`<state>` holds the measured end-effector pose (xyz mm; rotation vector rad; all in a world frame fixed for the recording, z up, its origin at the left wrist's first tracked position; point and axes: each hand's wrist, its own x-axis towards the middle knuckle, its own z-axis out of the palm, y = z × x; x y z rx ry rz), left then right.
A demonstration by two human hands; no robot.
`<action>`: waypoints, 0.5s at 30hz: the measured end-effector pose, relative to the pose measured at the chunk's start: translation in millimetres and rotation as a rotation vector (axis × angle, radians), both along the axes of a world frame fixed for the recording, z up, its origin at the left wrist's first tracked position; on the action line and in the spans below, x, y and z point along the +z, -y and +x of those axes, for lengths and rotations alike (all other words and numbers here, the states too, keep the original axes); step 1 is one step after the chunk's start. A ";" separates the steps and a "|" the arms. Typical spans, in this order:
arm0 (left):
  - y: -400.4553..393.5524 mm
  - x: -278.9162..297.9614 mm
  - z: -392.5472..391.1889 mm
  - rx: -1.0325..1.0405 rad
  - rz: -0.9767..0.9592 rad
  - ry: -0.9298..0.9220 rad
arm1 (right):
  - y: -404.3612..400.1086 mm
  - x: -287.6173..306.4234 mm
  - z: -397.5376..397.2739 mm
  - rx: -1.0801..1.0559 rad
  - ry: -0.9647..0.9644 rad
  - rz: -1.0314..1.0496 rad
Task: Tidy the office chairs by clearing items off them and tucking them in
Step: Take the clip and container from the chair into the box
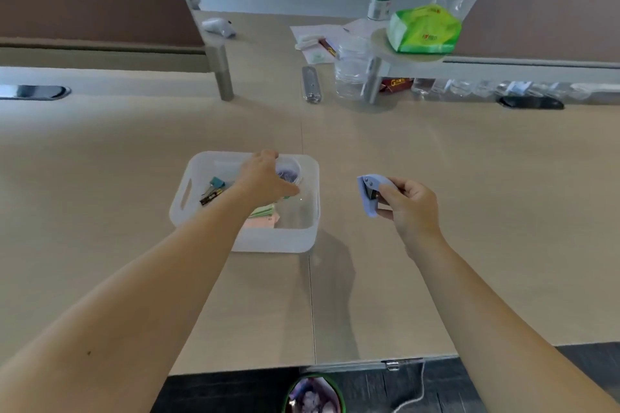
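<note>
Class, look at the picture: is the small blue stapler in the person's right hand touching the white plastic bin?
Apart. The head view shows the blue stapler held in the right hand, with bare desk showing between it and the white bin.

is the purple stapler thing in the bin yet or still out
Out. The right hand holds the purple stapler above the desk, beside the white bin.

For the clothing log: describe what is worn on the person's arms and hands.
Nothing is worn. The left hand and right hand are bare: no gloves, and no rings, watch or bracelets show. Both forearms are uncovered right to the frame's bottom edge, so no sleeve is in view. No cables or markers are attached to either arm.
</note>
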<state>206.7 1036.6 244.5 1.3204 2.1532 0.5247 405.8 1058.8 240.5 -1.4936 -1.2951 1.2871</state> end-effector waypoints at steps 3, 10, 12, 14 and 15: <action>-22.1 -19.0 0.5 -0.115 -0.063 -0.056 | -8.4 -11.8 0.5 -0.036 0.007 -0.027; -38.3 -50.4 2.2 -0.235 -0.109 -0.100 | -13.2 -24.7 2.1 -0.090 0.043 -0.048; -38.4 -51.2 1.9 -0.247 -0.106 -0.106 | -13.5 -24.2 -0.9 -0.090 0.042 -0.039; -36.8 -46.1 -1.0 -0.239 -0.082 -0.105 | -13.0 -21.8 -6.4 -0.073 0.037 -0.027; -35.3 -41.9 -4.0 -0.218 -0.056 -0.096 | -12.0 -19.6 -10.5 -0.059 0.036 -0.018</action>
